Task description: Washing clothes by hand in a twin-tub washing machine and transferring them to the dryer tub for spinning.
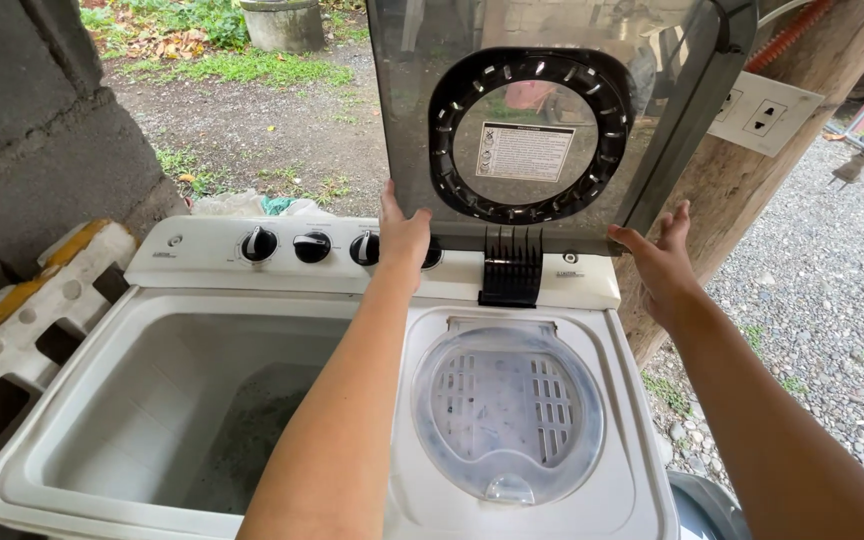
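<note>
A white twin-tub washing machine [552, 290] stands in front of me. Its clear smoky spinner lid [422, 110], with a black ring and a label in the middle, is raised upright. My left hand [402, 232] grips the lid's lower left edge, over the black control knobs [312, 247]. My right hand [660, 255] touches the lid's lower right corner, fingers spread. Below the lid lies the round translucent slotted inner cover [507, 405] of the spinner. The wash tub [152, 400] on the left is uncovered, with murky water at the bottom.
A wooden post [742, 170] with a white wall socket [764, 112] stands right behind the machine. A white and yellow slotted crate [22, 330] sits at left, under a grey block wall [32, 140]. Gravel lies at right, dirt and grass beyond.
</note>
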